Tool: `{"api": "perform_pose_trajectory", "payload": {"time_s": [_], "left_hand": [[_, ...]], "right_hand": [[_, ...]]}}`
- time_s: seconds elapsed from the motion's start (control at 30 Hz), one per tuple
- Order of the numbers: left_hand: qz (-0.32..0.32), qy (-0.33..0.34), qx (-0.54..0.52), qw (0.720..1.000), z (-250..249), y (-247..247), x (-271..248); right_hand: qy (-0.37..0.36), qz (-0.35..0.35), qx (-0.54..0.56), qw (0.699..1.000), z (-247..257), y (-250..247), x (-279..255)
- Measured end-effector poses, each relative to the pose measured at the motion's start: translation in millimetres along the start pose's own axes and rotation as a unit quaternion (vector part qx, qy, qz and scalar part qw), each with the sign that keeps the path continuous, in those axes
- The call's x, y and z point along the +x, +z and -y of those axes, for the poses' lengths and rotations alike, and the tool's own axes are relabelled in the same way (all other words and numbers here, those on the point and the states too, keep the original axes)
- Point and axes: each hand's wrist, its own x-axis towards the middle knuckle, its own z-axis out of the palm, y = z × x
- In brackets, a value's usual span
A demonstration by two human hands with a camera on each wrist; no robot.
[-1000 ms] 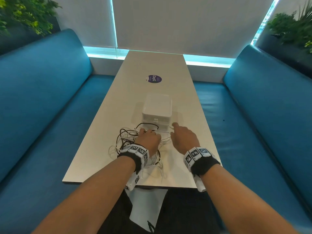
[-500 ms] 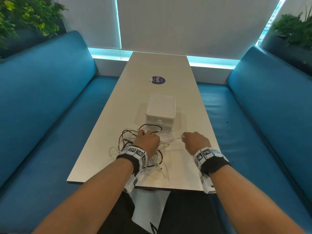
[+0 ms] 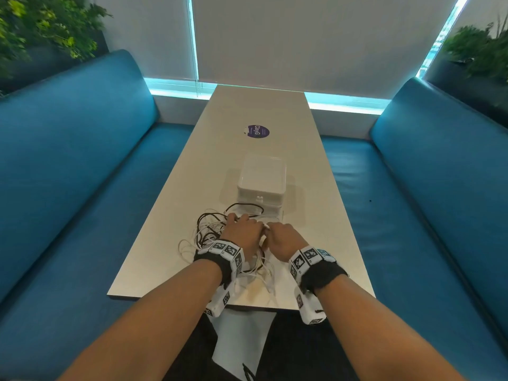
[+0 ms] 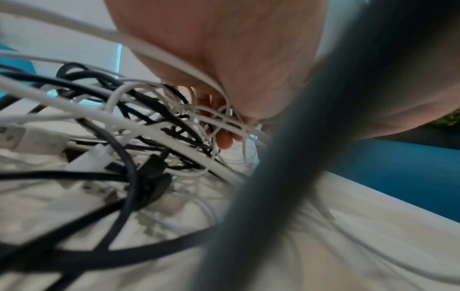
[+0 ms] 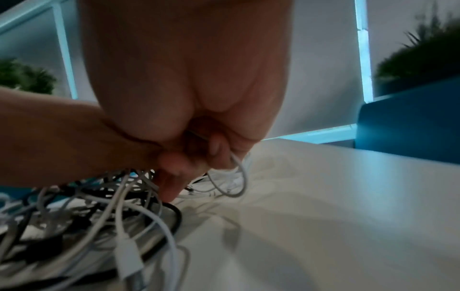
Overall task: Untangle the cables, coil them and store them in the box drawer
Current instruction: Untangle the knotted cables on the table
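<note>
Blue upholstered benches (image 3: 82,171) flank a long pale table (image 3: 258,111), the largest things in view. On the table, past the hands, stands a white box (image 3: 261,182) with its drawer front facing the person; a round purple sticker (image 3: 257,131) lies farther along. Just in front of the box sits a tangle of white and black cables (image 3: 209,229), spreading from the box's near edge toward the table's near edge, mostly under and to the left of the left hand (image 3: 243,235). That hand rests palm down on top of the heap, its fingers curled into the strands; the left wrist view shows white cables (image 4: 159,110) crossing its fingertips (image 4: 224,137), with black cables (image 4: 119,157) looped below. The right hand (image 3: 283,239) touches the left at the thumb side, at the heap's right edge. In the right wrist view its fingers are bent tight and pinch a thin white cable (image 5: 239,177) that hangs in a small loop just beneath them, above the table.
</note>
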Motion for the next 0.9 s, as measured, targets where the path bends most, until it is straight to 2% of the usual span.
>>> {"api": "perform_pose_trajectory", "payload": {"time_s": [0.13,0.3,0.43,0.53,0.6,0.67,0.77,0.9], "left_hand": [[-0.011,0.003,-0.005,1.0,6,11,-1],[-0.038,0.001,-0.019,0.999,8,12,1],[-0.035,-0.006,-0.024,0.999,12,10,1],[-0.03,-0.008,-0.009,0.999,7,11,3],[-0.026,-0.01,-0.007,1.0,5,10,5],[-0.021,-0.009,-0.003,1.0,4,9,6],[0.003,-0.002,0.019,1.0,3,6,5],[-0.013,0.0,-0.017,1.0,7,9,1]], "right_hand": [[0.025,0.001,-0.002,1.0,-4,1,0],[0.054,-0.051,-0.142,0.987,-18,-9,-5],[0.118,-0.054,-0.184,0.974,-36,-23,-11],[0.137,-0.049,-0.189,0.971,-34,-22,-16],[0.116,-0.053,-0.138,0.982,-25,-16,-16],[0.063,-0.054,-0.06,0.995,-14,-7,-13],[-0.004,-0.039,-0.006,0.999,0,0,-9],[-0.007,-0.031,-0.004,0.999,-3,-1,-3]]}}
